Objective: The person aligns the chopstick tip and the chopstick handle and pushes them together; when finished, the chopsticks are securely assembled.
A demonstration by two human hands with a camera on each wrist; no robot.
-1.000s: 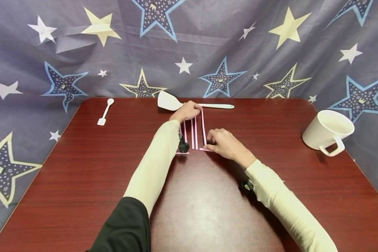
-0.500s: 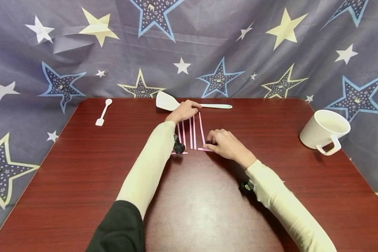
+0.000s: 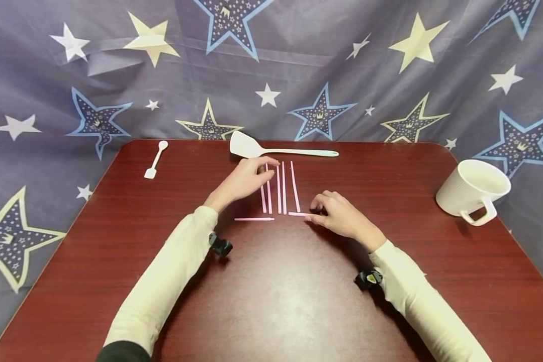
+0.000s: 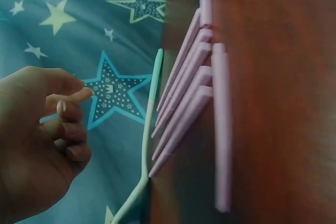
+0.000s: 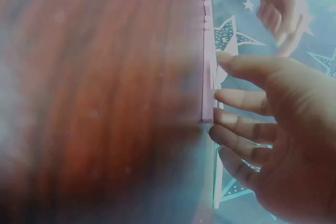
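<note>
Several thin pink sticks (image 3: 284, 188) lie side by side on the table, pointing away from me, the rightmost one (image 3: 295, 187) slightly slanted. Across their near ends lie two more, a left crosswise stick (image 3: 254, 219) and a right crosswise stick (image 3: 297, 214). My left hand (image 3: 244, 181) hovers over the left sticks, fingers bent loosely with nothing between them; the left wrist view shows this hand (image 4: 42, 140) apart from the sticks. My right hand (image 3: 341, 213) has its fingertips right at the right crosswise stick's outer end, fingers loosely spread, partly covering it.
A white spatula (image 3: 298, 152) lies behind the sticks near the table's far edge. At the back left is a small white double-ended spoon (image 3: 155, 160). A white ribbed mug (image 3: 461, 191) stands at the right. Star-patterned cloth (image 3: 271, 65) hangs behind the table.
My left hand has come away from the far end of the rightmost stick, moving left and nearer. My right hand has left that stick's near end and shifted slightly right.
</note>
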